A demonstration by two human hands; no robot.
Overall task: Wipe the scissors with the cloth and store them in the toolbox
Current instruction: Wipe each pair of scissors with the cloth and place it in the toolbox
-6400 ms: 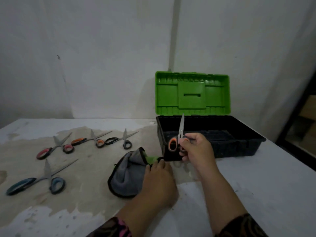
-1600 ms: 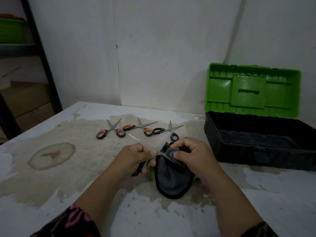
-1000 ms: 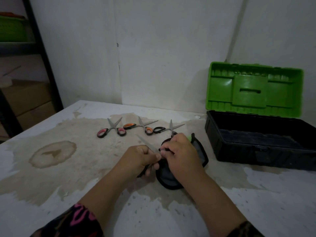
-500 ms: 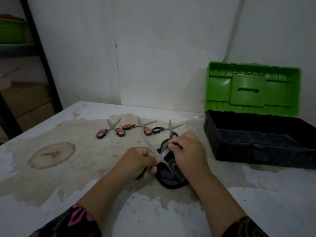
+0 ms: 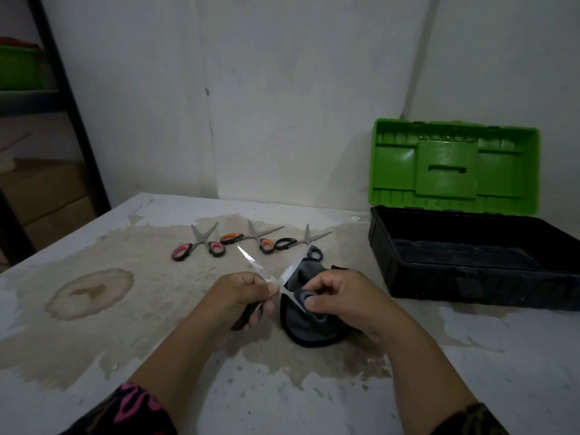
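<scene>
While stained table (image 5: pixel 94 356) is carrying open toolbox (image 5: pixel 470 284) at right, nearer right hand (image 5: pixel 345 302) than left, cloth (image 5: pixel 307 328) is lying bunched beneath right hand. Right hand is pinching one handle of scissors (image 5: pixel 257 265) just above cloth; left hand (image 5: pixel 235 296) is gripping other handle, blades splaying in X, pointing away from person.

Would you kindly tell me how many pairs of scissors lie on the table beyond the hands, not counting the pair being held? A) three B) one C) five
A: the pink-handled scissors, orange-handled scissors and black-handled scissors lie in a row, apart from the held scissors gripped by the left hand and right hand.
</scene>
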